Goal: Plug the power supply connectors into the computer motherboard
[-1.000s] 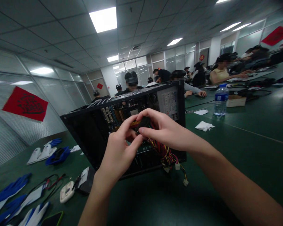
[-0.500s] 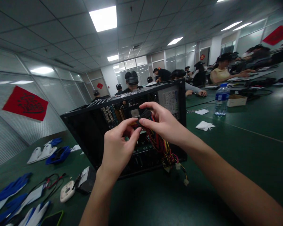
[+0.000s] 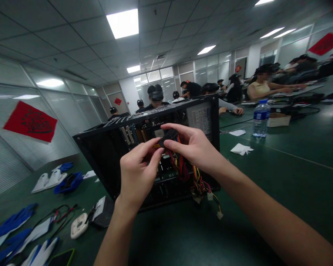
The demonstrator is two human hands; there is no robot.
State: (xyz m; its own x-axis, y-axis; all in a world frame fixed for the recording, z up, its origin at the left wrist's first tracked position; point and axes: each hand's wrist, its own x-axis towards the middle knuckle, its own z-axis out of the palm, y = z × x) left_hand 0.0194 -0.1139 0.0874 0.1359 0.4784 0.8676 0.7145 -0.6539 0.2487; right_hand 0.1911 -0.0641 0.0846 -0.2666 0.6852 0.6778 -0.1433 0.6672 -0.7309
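The left hand (image 3: 138, 170) rises from the near edge on a forearm that climbs almost straight up. Its wrist is bent forward and its fingers are curled in, with thumb and forefinger pinched together at the near end of a small black plastic cable connector (image 3: 168, 135). The right hand (image 3: 195, 146) comes in from the lower right on a long, outstretched forearm. Its palm faces left, its thumb is under the connector and its forefinger lies across the top, so both hands are closed on the same plug from opposite ends.

A bundle of red, yellow and black wires (image 3: 183, 168) hangs from the connector. It loops down past the right wrist and ends in small white plugs (image 3: 218, 214) that rest on the dark green surface (image 3: 280, 166).

The hands hold the connector in front of the open side of a black metal computer case (image 3: 105, 155). The case stands on the surface with its circuit board and slots exposed, and a grey labelled power supply box (image 3: 201, 118) sits in its upper right corner.

Left of the case lie blue and white work gloves (image 3: 58, 179) and a white rounded gadget (image 3: 78, 225). To the right are a crumpled white tissue (image 3: 241, 148) and a clear plastic water bottle (image 3: 260, 117). Other people sit further down the surface.
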